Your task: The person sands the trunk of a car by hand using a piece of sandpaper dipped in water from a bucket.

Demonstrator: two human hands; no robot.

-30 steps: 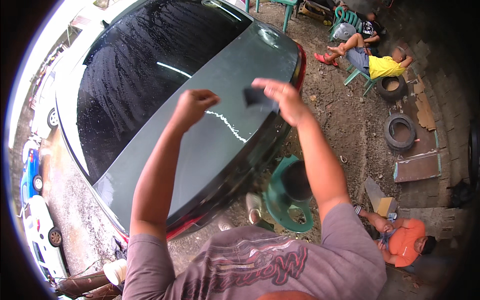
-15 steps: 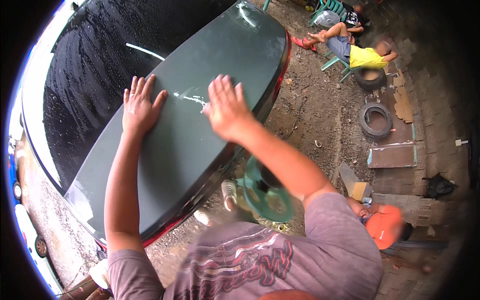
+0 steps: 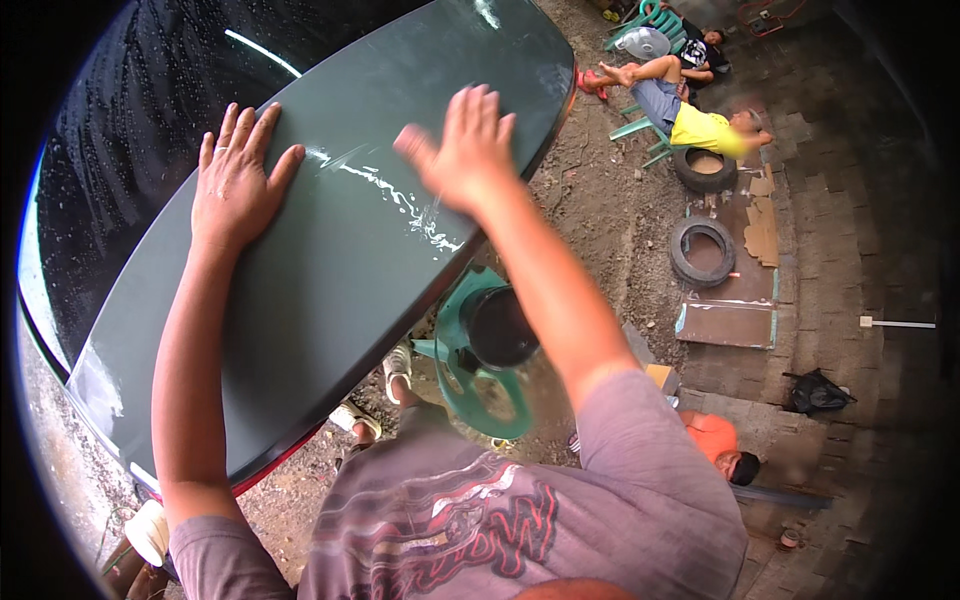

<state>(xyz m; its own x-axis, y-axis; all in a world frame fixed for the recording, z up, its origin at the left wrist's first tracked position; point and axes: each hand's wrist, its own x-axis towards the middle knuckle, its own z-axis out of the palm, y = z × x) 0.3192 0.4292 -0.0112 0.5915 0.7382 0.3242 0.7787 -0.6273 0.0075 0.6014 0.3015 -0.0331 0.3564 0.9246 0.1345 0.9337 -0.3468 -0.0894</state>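
Observation:
A car's dark grey-green trunk lid [image 3: 300, 290] with a dull surface lies in front of me. My left hand [image 3: 236, 185] rests flat on it near the rear window [image 3: 150, 130], fingers spread, a ring on one finger. Over the lid's right part my right hand [image 3: 462, 152] is slightly blurred, fingers stretched and thumb apart, and I see nothing in it. Whether its palm touches the lid I cannot tell. Between the hands a wet-looking whitish streak [image 3: 378, 186] runs across the lid towards its rear edge.
Beside the bumper stands a green plastic chair [image 3: 455, 395] with a black bucket [image 3: 503, 325] on it. Further right are tyres [image 3: 702, 250], a brown board [image 3: 725, 326] and a black bag [image 3: 820, 391]. Several people sit or recline there, one in a yellow shirt [image 3: 705, 122].
My right hand has moved away from the whitish streak, farther over the lid's right part, so more of the streak shows. My left hand stays flat on the lid. The whole view has shifted.

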